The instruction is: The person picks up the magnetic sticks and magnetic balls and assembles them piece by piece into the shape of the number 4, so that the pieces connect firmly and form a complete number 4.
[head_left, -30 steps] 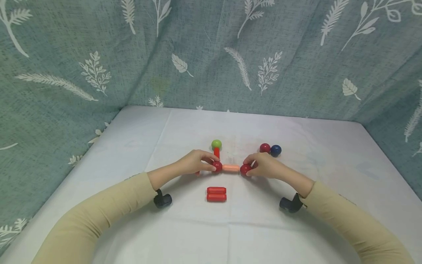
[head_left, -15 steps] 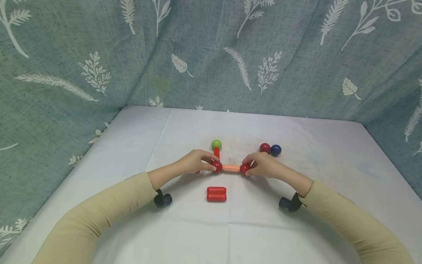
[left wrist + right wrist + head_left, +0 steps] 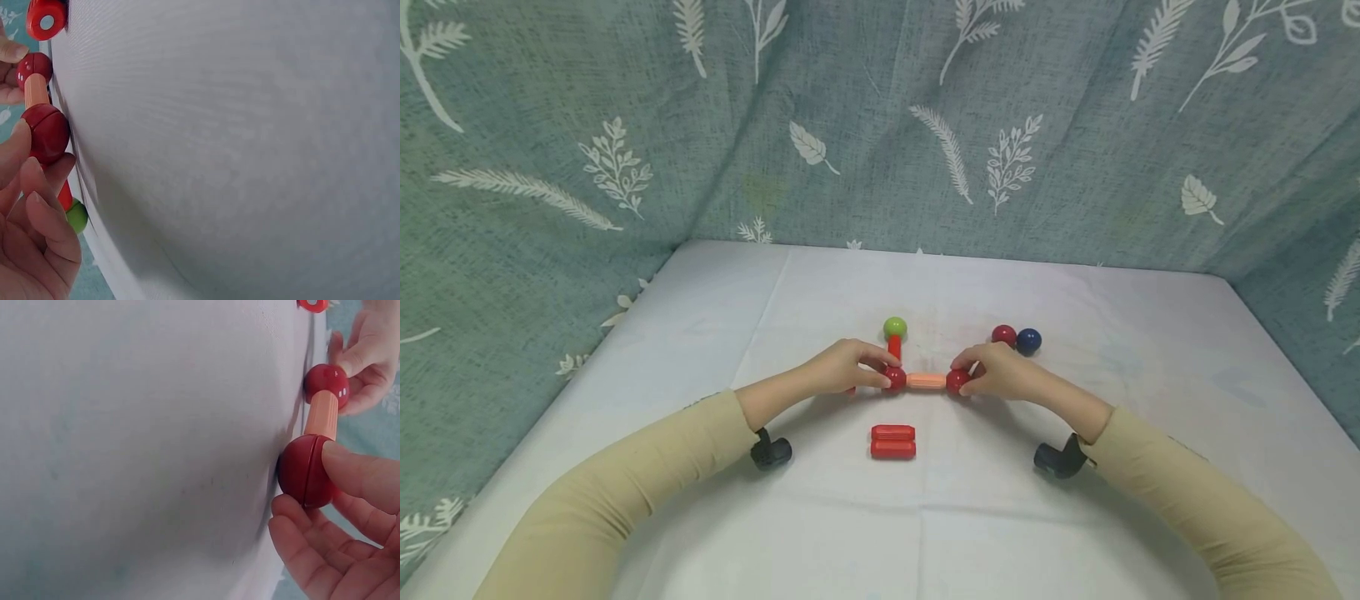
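Note:
In the head view my left hand (image 3: 853, 367) pinches a dark red ball (image 3: 895, 378) between thumb and fingers. A peach-coloured ridged rod (image 3: 927, 381) joins that ball to a second dark red ball (image 3: 957, 382), which my right hand (image 3: 1000, 372) pinches. From the left ball a red rod (image 3: 894, 348) runs back to a green ball (image 3: 895, 327). A bit of red (image 3: 851, 391) shows beneath the left hand, mostly hidden. Up close in the right wrist view, the peach rod (image 3: 322, 415) meets the right-hand ball (image 3: 306, 470) with no visible gap.
Two loose red rods (image 3: 892, 441) lie side by side in front of the hands. Behind the right hand sit another red ball (image 3: 1003, 335) and a dark blue ball (image 3: 1028, 341). A white cloth (image 3: 820, 517) covers the table, with a leaf-patterned curtain (image 3: 880, 125) behind.
My right hand and its red ball have shifted slightly left and away from me, toward the peach rod. My left hand stays in place.

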The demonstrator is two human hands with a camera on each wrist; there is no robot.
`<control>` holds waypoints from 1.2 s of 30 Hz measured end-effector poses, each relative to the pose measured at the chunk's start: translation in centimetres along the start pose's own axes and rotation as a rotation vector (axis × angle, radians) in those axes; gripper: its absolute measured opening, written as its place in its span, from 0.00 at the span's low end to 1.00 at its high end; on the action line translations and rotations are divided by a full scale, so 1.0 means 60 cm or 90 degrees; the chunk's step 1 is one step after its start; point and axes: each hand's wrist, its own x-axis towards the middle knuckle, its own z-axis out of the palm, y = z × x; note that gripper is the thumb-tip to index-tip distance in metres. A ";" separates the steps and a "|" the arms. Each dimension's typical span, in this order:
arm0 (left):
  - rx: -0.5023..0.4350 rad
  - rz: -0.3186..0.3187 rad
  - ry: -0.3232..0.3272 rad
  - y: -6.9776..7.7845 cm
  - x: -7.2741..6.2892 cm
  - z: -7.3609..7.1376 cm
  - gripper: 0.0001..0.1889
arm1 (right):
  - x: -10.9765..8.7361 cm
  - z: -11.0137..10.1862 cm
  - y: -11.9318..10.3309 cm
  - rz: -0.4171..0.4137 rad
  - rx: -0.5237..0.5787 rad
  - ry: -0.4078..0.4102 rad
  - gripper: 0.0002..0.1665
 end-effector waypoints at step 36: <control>0.013 0.017 -0.018 -0.002 0.002 -0.004 0.19 | -0.024 -0.036 -0.026 0.012 -0.011 0.042 0.18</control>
